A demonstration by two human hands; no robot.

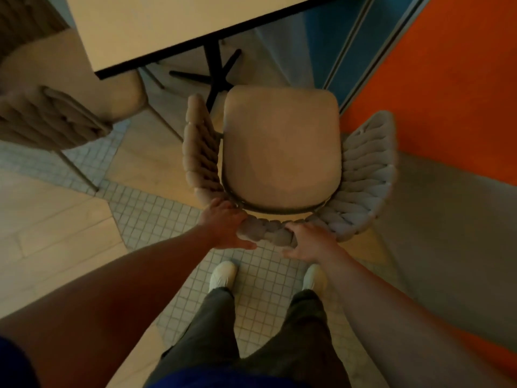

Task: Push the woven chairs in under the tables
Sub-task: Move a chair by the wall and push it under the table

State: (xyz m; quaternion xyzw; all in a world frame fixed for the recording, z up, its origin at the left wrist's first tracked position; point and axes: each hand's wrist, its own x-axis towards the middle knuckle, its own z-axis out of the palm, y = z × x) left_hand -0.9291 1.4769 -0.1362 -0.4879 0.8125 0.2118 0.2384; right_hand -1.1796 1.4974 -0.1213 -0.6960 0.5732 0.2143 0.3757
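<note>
A beige woven chair [282, 147] with a padded seat and a braided wrap-around back stands right in front of me, seat facing the table. My left hand [225, 226] and my right hand [310, 242] both grip the top of its woven backrest, close together at the middle. The pale table [156, 26] with a dark edge stands beyond it on a black pedestal base [215, 71]. The seat's front edge is near the base, and most of the seat lies outside the table edge.
A second woven chair [53, 119] stands at the left, its seat partly under the table. An orange wall [447, 79] and a blue panel [349, 46] close off the right side. My feet stand on small square tiles [156, 211] behind the chair.
</note>
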